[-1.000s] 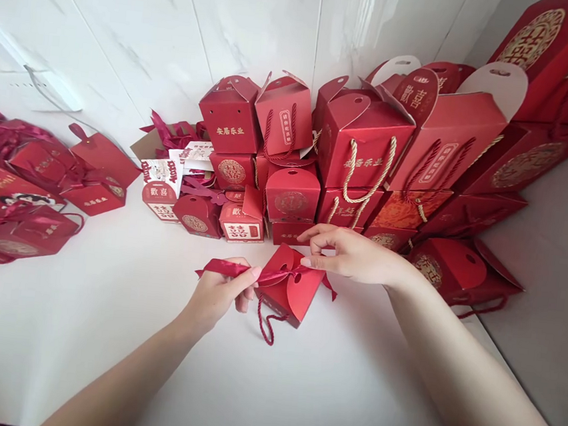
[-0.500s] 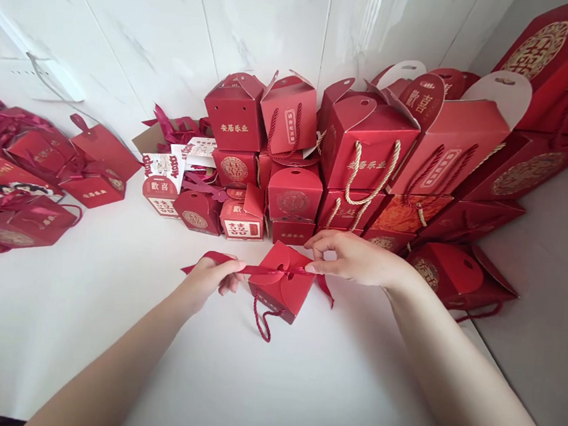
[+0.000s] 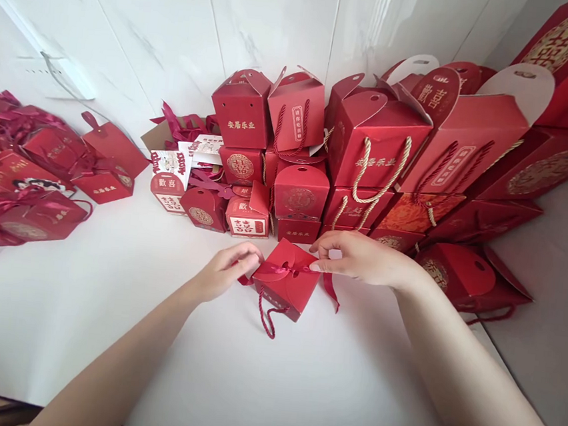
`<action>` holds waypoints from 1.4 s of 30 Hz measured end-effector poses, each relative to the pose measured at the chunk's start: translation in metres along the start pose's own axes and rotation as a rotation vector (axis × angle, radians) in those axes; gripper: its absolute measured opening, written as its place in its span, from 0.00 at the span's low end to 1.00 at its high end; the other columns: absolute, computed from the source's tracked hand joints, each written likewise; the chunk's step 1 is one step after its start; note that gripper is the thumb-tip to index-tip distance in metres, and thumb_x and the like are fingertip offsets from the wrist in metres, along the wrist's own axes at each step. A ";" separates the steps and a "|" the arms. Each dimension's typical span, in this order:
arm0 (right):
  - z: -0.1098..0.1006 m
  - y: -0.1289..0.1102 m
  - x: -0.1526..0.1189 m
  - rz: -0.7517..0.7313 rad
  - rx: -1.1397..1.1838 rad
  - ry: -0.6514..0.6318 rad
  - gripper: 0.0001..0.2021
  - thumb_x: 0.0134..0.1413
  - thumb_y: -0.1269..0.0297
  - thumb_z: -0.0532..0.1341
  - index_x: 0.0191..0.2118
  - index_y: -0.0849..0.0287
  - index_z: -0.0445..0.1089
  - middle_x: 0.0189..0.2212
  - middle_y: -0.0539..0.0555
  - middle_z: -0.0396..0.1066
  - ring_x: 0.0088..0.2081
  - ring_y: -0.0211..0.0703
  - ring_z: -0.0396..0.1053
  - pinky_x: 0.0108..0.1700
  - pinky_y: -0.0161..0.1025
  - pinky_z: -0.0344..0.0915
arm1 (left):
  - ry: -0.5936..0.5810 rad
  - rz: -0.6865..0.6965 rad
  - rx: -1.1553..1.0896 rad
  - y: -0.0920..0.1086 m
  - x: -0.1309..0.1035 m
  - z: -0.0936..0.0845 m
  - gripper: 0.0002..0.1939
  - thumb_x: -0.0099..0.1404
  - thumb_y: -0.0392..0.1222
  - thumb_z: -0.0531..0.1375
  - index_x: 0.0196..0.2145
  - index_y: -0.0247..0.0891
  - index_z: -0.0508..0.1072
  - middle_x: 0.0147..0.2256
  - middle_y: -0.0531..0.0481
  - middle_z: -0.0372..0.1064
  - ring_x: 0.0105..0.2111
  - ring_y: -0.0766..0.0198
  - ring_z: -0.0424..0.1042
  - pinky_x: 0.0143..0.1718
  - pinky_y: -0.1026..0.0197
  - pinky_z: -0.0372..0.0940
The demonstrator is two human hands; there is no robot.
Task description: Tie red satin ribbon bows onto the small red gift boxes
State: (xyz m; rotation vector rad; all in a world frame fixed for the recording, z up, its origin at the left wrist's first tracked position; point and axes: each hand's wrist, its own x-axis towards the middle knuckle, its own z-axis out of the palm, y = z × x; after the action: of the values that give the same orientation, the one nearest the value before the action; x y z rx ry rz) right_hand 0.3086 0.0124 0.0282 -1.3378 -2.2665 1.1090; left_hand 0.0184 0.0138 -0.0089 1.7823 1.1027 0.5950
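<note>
A small red gift box (image 3: 296,293) with folded petal flaps sits on the white table. A dark red ribbon (image 3: 283,269) runs across its top through the slots in the flaps, and a loose tail hangs down on the right. My left hand (image 3: 225,271) is at the box's left edge, thumb and fingers together on the ribbon; a short piece of it shows beneath the fingers. My right hand (image 3: 360,257) pinches the ribbon at the box's right edge. A twisted dark red cord handle (image 3: 267,315) droops from the front of the box onto the table.
Stacked red gift boxes (image 3: 300,198) stand behind along the tiled wall (image 3: 272,18), with larger ones (image 3: 544,164) at the right. A pile of ribboned red boxes (image 3: 37,216) lies at the left. Near the back, an open carton (image 3: 158,137) holds ribbons.
My left hand has moved in from the ribbon's left end, up against the box's left side. The ribbon's left stretch is no longer pulled out straight. My right hand keeps its pinch.
</note>
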 end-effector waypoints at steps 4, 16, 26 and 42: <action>0.001 -0.001 -0.001 -0.031 -0.013 -0.005 0.16 0.55 0.50 0.60 0.27 0.58 0.66 0.37 0.53 0.70 0.37 0.45 0.67 0.40 0.39 0.60 | -0.179 -0.104 -0.121 0.003 -0.001 0.009 0.22 0.64 0.54 0.57 0.22 0.37 0.58 0.20 0.58 0.53 0.21 0.71 0.54 0.23 0.66 0.51; 0.006 -0.017 -0.004 -0.003 0.215 -0.005 0.23 0.57 0.41 0.55 0.29 0.58 0.66 0.22 0.48 0.59 0.24 0.37 0.58 0.27 0.36 0.57 | -0.121 -0.162 -0.259 0.017 -0.016 0.006 0.20 0.65 0.54 0.57 0.24 0.37 0.65 0.10 0.62 0.45 0.12 0.74 0.42 0.17 0.65 0.39; 0.015 -0.020 0.003 -0.072 0.162 -0.112 0.18 0.59 0.48 0.57 0.30 0.58 0.70 0.25 0.48 0.65 0.28 0.38 0.61 0.32 0.35 0.57 | -0.164 -0.200 -0.406 0.016 -0.016 -0.001 0.14 0.60 0.45 0.59 0.22 0.36 0.64 0.18 0.55 0.62 0.18 0.70 0.61 0.21 0.66 0.56; 0.014 -0.029 -0.001 -0.127 0.092 -0.132 0.17 0.61 0.54 0.54 0.24 0.58 0.61 0.20 0.46 0.55 0.23 0.35 0.52 0.27 0.35 0.51 | -0.134 -0.094 -0.048 0.023 -0.018 -0.010 0.21 0.64 0.50 0.58 0.21 0.36 0.58 0.20 0.57 0.52 0.21 0.71 0.50 0.22 0.65 0.47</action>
State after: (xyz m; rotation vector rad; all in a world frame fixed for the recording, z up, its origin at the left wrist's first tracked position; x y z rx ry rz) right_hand 0.2828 -0.0027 0.0402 -1.0989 -2.3251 1.2738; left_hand 0.0118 -0.0009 0.0173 1.6939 1.0655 0.4357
